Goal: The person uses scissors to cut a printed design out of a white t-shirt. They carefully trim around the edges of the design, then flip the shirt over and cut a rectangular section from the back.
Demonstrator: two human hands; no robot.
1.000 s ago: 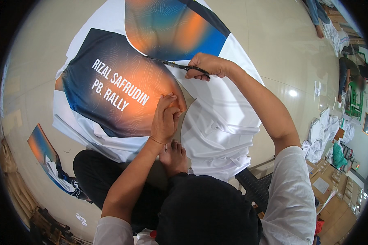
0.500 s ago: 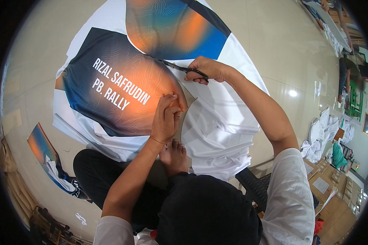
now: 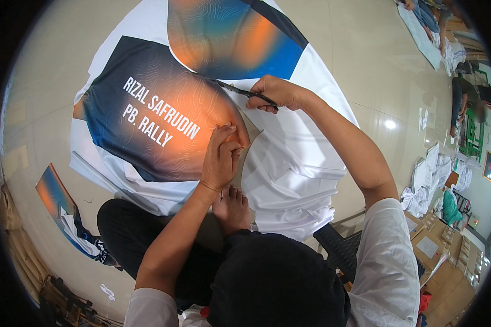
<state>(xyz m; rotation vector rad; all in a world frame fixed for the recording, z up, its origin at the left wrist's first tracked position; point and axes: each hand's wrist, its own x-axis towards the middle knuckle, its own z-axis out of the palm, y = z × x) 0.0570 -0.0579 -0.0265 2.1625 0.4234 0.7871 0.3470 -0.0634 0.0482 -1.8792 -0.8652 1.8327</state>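
Black-handled scissors [image 3: 250, 94] are gripped in my right hand [image 3: 275, 94], fingers curled through the handles. Their blades lie along the upper right edge of a printed fabric panel [image 3: 163, 82], dark with orange and white lettering. My left hand [image 3: 222, 158] pinches that panel near its lower right edge. Between the panel and the loose white fabric [image 3: 289, 169] on the right runs a cut gap. Beyond the scissors, a second orange-and-blue printed piece [image 3: 240, 41] is part of the same spread cloth. My bare foot [image 3: 233, 210] rests just below my left hand.
The cloth lies on a glossy tiled floor [image 3: 43, 125]. A separate printed piece [image 3: 65, 210] lies at the left. White cloth bundles [image 3: 423, 182], a green bag [image 3: 451, 207] and cardboard boxes [image 3: 439, 248] stand at the right. Other people are at the far upper right.
Less of the dark scissor blade shows along the cut line. Both hands have barely moved. At the far upper right, people and a pale sheet have shifted.
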